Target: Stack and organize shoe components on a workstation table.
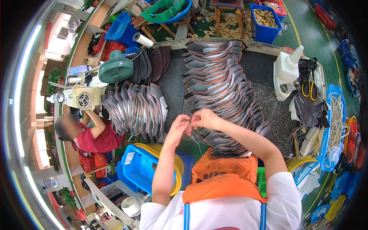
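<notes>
In front of my chest, over the near edge of the dark worktable (278, 109), my left hand (179, 125) and my right hand (207, 118) meet fingertip to fingertip. Both are closed in a pinch; whatever lies between the fingers is too small to make out. A thin pale thread (197, 143) dangles just below them. Close by my right hand runs a long row of overlapping dark grey pieces (218, 82) with orange edges, reaching to the table's far side. A second, shorter row of similar pieces (134, 109) lies left of my hands.
A green fan (116, 66) and a sewing machine (85, 97) stand at the left, where a person in a red shirt (100, 134) works. A white dispenser (288, 71) and yellow-handled scissors (309, 90) are at the right. Blue baskets (134, 168) sit at my left.
</notes>
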Motion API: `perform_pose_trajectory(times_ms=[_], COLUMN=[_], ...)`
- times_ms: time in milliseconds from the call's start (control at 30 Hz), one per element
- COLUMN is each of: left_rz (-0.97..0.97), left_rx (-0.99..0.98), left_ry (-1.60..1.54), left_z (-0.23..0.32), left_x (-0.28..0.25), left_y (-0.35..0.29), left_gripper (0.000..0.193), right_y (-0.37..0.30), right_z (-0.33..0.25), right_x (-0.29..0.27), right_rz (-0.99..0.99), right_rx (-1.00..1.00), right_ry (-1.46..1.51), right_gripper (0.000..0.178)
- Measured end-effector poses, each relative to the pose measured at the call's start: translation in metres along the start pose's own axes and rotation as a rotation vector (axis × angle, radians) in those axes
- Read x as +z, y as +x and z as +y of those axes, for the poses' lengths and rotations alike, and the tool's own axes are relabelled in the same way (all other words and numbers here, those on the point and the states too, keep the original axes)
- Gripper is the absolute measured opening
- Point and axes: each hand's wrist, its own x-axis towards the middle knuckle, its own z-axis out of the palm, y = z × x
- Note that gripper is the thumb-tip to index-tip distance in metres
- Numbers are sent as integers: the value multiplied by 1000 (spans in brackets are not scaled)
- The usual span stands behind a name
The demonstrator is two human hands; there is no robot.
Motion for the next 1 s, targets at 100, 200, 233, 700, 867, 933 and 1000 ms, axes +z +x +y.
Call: perform_pose_trajectory(times_ms=[100,200,233,700,867,933,1000], left_rz=[-6,92,88,160,-88,-125,-160], left_rx=[-45,119,157,263,-107,-107,-104], left_ry=[270,331,336,1417,399,113,96], left_z=[45,91,94,17,14,17,12], left_x=[-4,-1,-1,22,-52,-53,-55], left_y=[7,55,79,168,157,151,154], left_gripper=[22,20,22,23,17,19,20], right_y=[10,38,39,9,32,50,68], right_z=[-6,-1,0,61,24,13,10], right_x=[-32,-99,-122,-168,-97,-70,-62], right_rz=[-3,470,652,790,522,342,289], right_rx=[-125,-112,-63,122,51,-119,-75], right_ry=[239,168,-29,-1030,-828,-777,-824], right_gripper=[13,13,15,22,35,28,23])
